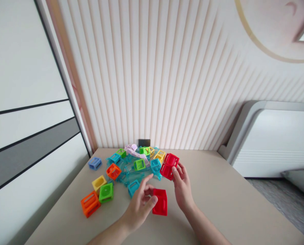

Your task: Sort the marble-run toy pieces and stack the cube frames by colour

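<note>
In my right hand point(182, 185) is a joined pair of red blocks point(169, 166), gripped at its lower right side and held tilted over the table. My left hand point(141, 203) pinches the left side of another red block point(160, 202), low at the front, with the thumb on its face. The two red pieces are apart. Beyond my left fingers sits a blue block point(134, 188), and a light blue one point(155, 165) stands just left of the red pair.
On the beige table point(213, 190) lies a heap of translucent teal pieces point(131, 173) with green, yellow and lilac ones. Orange point(90, 203), green point(106, 192) and yellow point(99, 183) blocks sit at the left. A ribbed wall point(152, 75) stands behind.
</note>
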{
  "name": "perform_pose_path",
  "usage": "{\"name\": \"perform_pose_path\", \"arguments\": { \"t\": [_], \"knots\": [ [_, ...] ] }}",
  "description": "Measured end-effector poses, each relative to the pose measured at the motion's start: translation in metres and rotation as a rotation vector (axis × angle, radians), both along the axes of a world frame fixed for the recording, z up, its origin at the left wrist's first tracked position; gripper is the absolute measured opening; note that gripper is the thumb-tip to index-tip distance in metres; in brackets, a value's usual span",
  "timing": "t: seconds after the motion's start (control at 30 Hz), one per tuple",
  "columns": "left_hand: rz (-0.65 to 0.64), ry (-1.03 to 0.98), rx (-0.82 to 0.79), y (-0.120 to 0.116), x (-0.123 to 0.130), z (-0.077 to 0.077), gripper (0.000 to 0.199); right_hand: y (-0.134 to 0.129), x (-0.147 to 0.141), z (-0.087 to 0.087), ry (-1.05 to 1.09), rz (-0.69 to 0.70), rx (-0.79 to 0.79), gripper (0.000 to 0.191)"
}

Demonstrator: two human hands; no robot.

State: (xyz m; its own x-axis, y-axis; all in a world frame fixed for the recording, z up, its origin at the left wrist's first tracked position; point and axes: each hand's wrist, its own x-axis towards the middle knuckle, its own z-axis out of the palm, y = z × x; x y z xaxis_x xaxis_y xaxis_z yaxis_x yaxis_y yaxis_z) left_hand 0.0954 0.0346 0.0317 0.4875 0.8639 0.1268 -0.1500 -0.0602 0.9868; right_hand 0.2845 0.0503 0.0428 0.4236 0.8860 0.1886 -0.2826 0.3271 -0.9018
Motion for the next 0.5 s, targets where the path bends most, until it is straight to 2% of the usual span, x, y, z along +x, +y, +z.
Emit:
{"name": "perform_pose_path", "arguments": {
  "t": [0.1,0.23,0.5],
  "knots": [
    [-0.032,0.0,-0.015,-0.005,0.003,-0.009,0.079,-0.007,-0.005,0.003,0.014,0.061,0.01,0.042],
    [0.029,-0.007,-0.01,-0.006,0.005,-0.015,0.073,-0.016,-0.013,0.008,0.002,0.153,0.033,0.039],
    [0.113,-0.052,-0.035,0.001,0.004,0.0,0.058,-0.023,-0.022,0.013,-0.078,0.278,0.048,0.044]
  ]
}}
